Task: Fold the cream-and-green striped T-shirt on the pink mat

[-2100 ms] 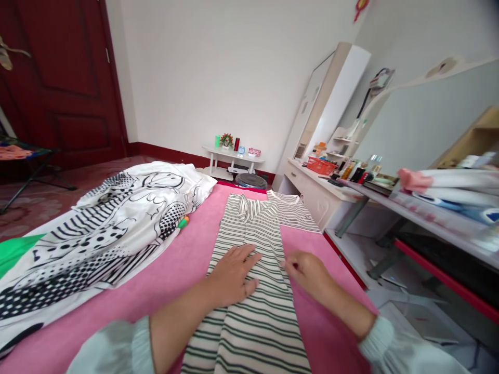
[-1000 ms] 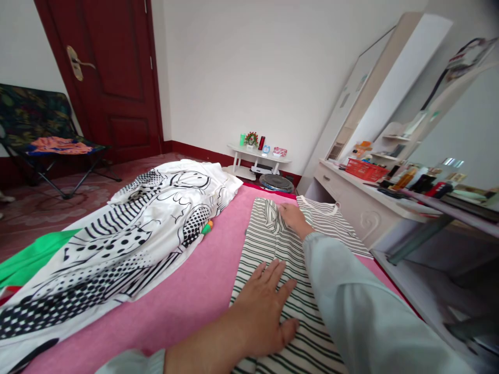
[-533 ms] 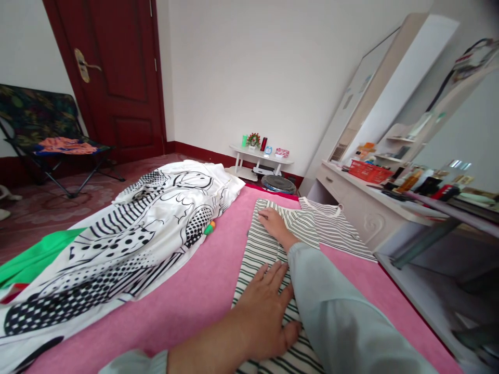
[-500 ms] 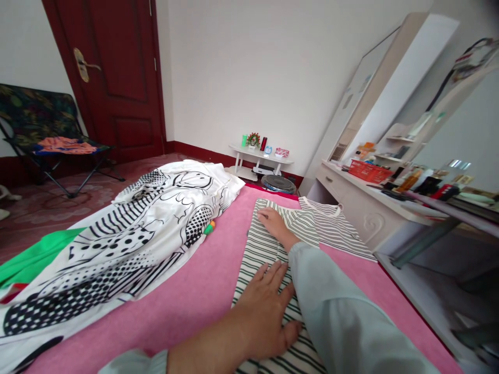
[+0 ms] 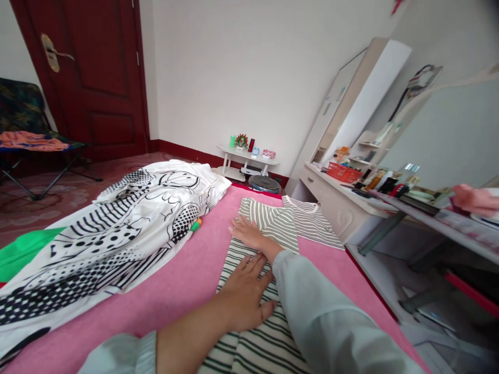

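Observation:
A cream shirt with dark stripes [image 5: 249, 343] lies spread on the pink bed cover [image 5: 171, 291], one side folded over lengthwise. My left hand [image 5: 245, 293] rests flat on its middle, fingers spread. Farther up, my right hand [image 5: 249, 232] lies on the shirt near its left edge, with fingers extended and nothing held. The shirt's far sleeve and neckline [image 5: 312, 208] stretch out to the right. To the left lies a white garment with black dots, stripes and line drawings [image 5: 144, 218]. My forearms hide part of the striped cloth.
Green cloth [image 5: 29, 252] lies at the left edge. A dressing table [image 5: 346, 197] with a red basket [image 5: 343, 172] and bottles borders the bed's right side. A folding chair [image 5: 29, 124] stands by the red door [image 5: 97, 78]; a low white shelf [image 5: 249, 154] is beyond the bed.
The view has turned to the right. My right hand has drawn back a little along the shirt, and its fingers have gone from curled to flatter. My left hand stays flat on the cloth.

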